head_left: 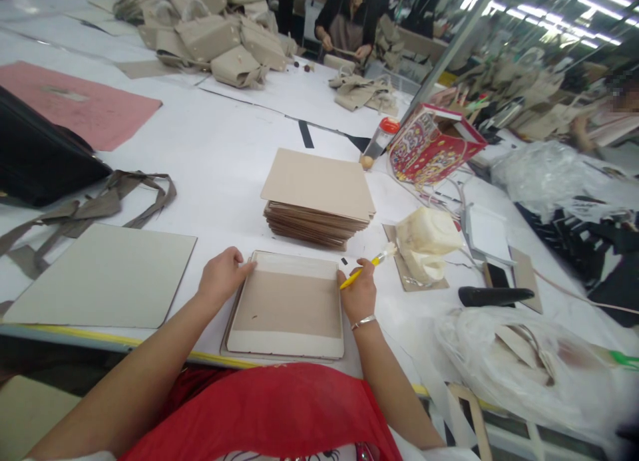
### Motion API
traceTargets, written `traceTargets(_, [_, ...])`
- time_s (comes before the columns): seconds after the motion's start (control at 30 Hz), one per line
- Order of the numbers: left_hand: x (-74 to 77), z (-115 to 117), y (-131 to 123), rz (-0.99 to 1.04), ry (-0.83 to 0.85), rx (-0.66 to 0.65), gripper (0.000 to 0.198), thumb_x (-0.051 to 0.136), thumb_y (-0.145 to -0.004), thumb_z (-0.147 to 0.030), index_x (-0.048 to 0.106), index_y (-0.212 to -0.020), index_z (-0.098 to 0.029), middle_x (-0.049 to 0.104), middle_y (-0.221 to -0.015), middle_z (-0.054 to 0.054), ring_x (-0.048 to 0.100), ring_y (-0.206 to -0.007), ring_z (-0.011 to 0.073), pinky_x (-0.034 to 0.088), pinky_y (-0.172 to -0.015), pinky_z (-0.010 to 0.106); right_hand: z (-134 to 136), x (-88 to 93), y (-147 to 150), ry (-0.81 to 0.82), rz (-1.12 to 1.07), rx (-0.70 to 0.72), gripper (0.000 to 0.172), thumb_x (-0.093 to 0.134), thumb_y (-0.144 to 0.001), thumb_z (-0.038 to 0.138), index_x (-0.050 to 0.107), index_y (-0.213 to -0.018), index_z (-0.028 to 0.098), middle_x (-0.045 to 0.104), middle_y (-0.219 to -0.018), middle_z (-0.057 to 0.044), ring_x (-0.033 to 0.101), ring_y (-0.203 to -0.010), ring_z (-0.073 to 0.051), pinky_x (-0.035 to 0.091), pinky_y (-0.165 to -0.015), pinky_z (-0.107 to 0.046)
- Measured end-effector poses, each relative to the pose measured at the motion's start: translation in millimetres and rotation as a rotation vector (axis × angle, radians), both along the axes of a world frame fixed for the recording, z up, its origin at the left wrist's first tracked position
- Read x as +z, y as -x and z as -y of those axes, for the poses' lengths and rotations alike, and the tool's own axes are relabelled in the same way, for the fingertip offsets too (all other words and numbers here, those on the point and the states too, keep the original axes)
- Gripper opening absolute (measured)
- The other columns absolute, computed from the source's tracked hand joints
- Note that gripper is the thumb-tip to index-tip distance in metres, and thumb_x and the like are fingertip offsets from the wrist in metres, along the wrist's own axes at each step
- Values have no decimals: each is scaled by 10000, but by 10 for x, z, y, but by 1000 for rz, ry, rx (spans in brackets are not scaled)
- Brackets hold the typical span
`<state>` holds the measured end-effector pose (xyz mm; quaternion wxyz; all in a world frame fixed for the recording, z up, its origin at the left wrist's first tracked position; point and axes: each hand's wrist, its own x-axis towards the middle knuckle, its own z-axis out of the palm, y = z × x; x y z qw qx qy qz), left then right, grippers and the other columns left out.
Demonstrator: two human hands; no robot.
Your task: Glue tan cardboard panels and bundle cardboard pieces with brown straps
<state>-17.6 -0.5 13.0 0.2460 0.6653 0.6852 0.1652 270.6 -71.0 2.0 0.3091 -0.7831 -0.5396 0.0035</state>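
Head view: brown rectangular panel, pale-banded, middle bare, seemingly part-finished; left hand at corner, grip unclear, right hand pinches yellow-handled brush.

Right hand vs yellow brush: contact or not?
Touching. The head view shows the right hand with its fingers wrapped over the handle of the yellow brush, yellow showing on both sides of them.
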Motion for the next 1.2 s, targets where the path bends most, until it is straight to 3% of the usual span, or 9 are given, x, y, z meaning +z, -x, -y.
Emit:
traceTargets(0.17, [-51,302,915,-153,-486,66,635,546,-739,-555,395,-1242,-199,513,-1226,87,518,-1074,236,430,-886,356,356,210,-262,-122,50,-18,376,526,-815,377,387,-1093,166,569,-808,-40,575,-674,-172,464,-626,-295])
traceTargets(0.27, [-215,539,1537,-390,-354,-153,857,617,-648,-590,323,-1330,-161,382,-1381,147,385,-1236,329,315,-1010,471,463,296,-210,-182,-9,37,364,548,-820,364,383,-1083,172,589,-850,-46,585,-630,-141,472,-592,-264])
traceTargets(0.43, [-290,925,1897,-465,-165,-388,615,610,-732,-481,463,-1228,-150,549,-1208,126,512,-1094,253,392,-952,380,467,349,113,-239,-152,197,356,568,-818,354,389,-1068,175,607,-919,-72,616,-649,-136,498,-570,-248])
traceTargets(0.57, [-221,1095,1792,-484,-304,-569,194,470,-855,-239,585,-990,-159,631,-988,94,580,-930,191,468,-831,304,500,373,358,-271,-165,297,363,586,-808,352,403,-1063,172,624,-934,-80,637,-676,-151,512,-582,-255])
traceTargets(0.77, [257,1215,1548,-396,-865,-558,252,462,-829,-111,563,-1058,-145,661,-888,87,624,-813,155,518,-774,284,748,482,818,-163,-234,478,259,533,-849,338,416,-1031,196,645,-913,-62,656,-690,-158,512,-583,-260])
traceTargets(0.87, [566,1321,1120,-245,-1083,-537,362,560,-783,-112,533,-1143,-128,667,-943,108,622,-903,182,521,-826,311,837,612,1132,-58,-357,639,215,487,-875,310,388,-1040,212,649,-957,-67,661,-714,-151,525,-638,-277])
traceTargets(0.93, [641,1404,743,-135,-1155,-670,364,586,-770,-118,543,-1132,-107,670,-954,118,616,-930,195,524,-836,325,826,680,1260,-37,-440,668,258,495,-868,305,357,-1069,219,626,-1059,-87,658,-720,-144,528,-660,-283])
traceTargets(1.07, [463,1475,44,10,-1186,-961,241,503,-820,-143,586,-1039,-87,676,-952,121,617,-905,194,524,-839,357,822,702,1144,-27,-471,535,318,540,-817,261,357,-1073,215,604,-1081,-86,631,-660,-130,517,-644,-280])
traceTargets(1.2, [184,1355,-178,-38,-1044,-1067,255,499,-856,-226,570,-1084,-137,646,-1081,99,567,-1028,189,425,-978,399,977,560,749,-20,-455,381,270,505,-814,241,390,-1053,195,623,-870,-35,604,-622,-131,493,-624,-267])
